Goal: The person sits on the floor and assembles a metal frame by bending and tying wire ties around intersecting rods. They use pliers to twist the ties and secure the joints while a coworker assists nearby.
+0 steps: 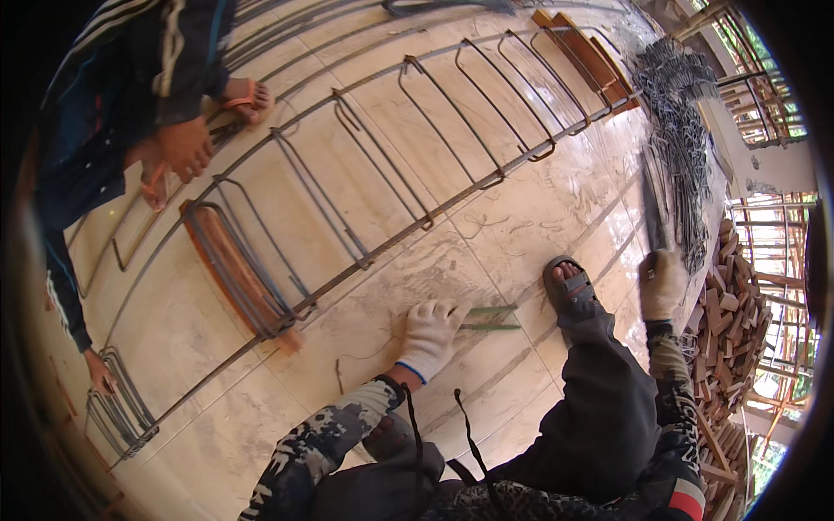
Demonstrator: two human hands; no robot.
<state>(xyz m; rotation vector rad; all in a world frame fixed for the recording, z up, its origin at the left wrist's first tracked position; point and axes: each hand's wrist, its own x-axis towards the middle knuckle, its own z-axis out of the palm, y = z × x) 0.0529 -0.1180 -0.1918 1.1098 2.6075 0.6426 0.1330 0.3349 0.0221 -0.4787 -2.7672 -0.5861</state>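
My left hand [430, 334], in a white knit glove, is low over the tiled floor with its fingers closed over green-handled pincers [495, 318]. Two green handles stick out to the right; the head is hidden under the glove. My right hand [662, 285], gloved too, is closed at the lower end of dark strips beside a heap of bent steel wire [682, 165]. What it grips is hidden. Ahead of me lies a long rebar cage [469, 187] with several rectangular stirrups along its bars.
Wooden blocks [234, 269] and reddish-brown boards [591, 65] sit under the cage's ends. At left, another person's hand [100, 373] touches bunched stirrups [122, 417]; their other hand [184, 148] hangs near the knee. Brick-like wood offcuts [725, 330] are piled at right. My sandalled foot [569, 282] stands between my hands.
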